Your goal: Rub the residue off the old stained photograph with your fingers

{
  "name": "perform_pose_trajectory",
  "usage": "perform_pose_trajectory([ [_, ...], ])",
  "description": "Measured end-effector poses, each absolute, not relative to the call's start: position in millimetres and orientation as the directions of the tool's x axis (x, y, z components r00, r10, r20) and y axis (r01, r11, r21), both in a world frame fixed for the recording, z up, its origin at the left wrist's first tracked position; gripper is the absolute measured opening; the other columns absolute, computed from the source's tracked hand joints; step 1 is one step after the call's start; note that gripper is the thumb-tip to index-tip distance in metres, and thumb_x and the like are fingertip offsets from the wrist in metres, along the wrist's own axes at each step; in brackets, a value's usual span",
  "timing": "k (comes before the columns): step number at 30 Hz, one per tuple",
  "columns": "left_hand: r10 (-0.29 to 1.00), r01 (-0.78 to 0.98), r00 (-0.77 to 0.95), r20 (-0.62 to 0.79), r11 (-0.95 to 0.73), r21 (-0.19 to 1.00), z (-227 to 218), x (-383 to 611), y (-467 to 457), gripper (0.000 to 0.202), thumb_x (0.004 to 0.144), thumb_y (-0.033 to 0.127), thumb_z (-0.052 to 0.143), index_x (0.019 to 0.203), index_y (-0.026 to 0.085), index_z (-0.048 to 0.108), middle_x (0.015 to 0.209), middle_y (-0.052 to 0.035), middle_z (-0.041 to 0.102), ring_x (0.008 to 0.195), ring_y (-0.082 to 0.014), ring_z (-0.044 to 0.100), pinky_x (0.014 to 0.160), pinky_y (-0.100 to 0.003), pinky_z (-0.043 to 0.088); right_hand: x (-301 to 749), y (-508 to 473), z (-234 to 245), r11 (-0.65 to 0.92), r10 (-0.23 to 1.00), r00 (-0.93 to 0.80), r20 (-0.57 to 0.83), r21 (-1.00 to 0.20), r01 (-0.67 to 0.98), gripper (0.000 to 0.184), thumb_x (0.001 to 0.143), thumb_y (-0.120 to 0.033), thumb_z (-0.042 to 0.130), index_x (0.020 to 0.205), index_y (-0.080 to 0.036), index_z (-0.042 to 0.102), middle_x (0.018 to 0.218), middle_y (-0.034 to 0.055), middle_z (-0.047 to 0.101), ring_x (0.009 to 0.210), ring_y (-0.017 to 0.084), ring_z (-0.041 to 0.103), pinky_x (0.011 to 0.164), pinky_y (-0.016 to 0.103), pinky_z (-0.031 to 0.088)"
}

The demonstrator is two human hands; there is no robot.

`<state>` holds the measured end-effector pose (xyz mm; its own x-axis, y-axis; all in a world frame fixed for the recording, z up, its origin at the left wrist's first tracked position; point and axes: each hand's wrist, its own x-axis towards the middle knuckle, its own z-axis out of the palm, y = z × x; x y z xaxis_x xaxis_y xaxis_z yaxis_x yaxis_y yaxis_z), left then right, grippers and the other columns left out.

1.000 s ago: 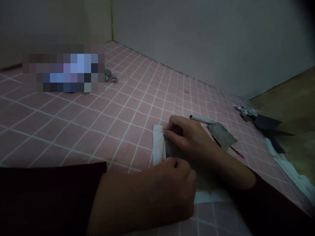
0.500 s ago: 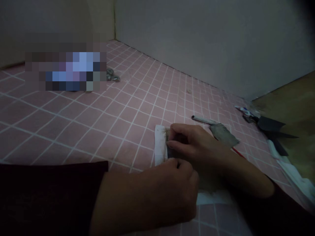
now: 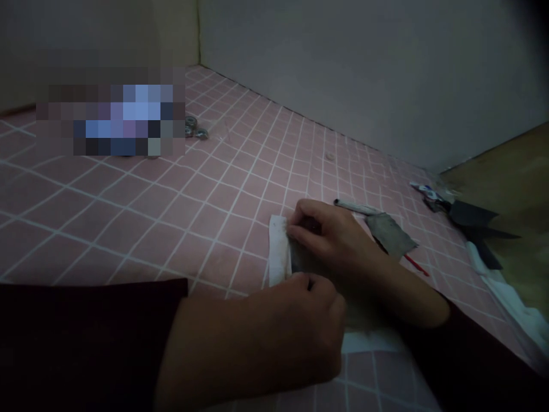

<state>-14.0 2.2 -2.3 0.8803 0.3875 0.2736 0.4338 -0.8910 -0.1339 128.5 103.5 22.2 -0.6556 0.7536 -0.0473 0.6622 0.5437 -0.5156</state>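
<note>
Sheet [image 3: 279,243] with a white rim lies flat on a pink table [image 3: 171,234] patterned in white grid lines, low and just right of centre, mostly hidden beneath the two bare hands. Its visible left rim is a narrow strip whose long axis runs away from the wearer; another stretch of rim shows near the bottom, running crosswise, and the part between looks grey-brown in the dim light. Both hands come in over it. The right hand [image 3: 338,236] is at the far end of the left rim, thumb and forefinger bent toward each other with their tips by its inner edge, so the strip lies just left of them; whether anything is pinched there cannot be told. The left hand [image 3: 295,326], nearer the wearer, is curled like a loose fist, back upward, its fingertips by the near end of the visible strip; what it holds, if anything, is hidden. Of the two, the right hand is closer to the far corner. Just beyond the right hand lie a pale tube [image 3: 355,207] with a dark tip, a grey patch [image 3: 392,236] and a thin red stick [image 3: 416,264].
</note>
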Motion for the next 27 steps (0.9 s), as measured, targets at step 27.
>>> perform_pose_trajectory([
  [27, 0.39, 0.445, 0.87, 0.301, -0.885, -0.139, -5, -13, 2, 0.012, 0.091, 0.012, 0.052, 0.088, 0.012, 0.063, 0.083, -0.0078, 0.061, 0.073, -0.019, 0.056, 0.064, -0.036, 0.043, 129, 101, 24, 0.565, 0.697, -0.708, -0.114, -0.52, 0.641, 0.017, 0.083, -0.01, 0.057, 0.071, -0.02, 0.052, 0.067, -0.0028, 0.054, 0.062, 0.012, 0.049, 0.058, 0.025, 0.035],
])
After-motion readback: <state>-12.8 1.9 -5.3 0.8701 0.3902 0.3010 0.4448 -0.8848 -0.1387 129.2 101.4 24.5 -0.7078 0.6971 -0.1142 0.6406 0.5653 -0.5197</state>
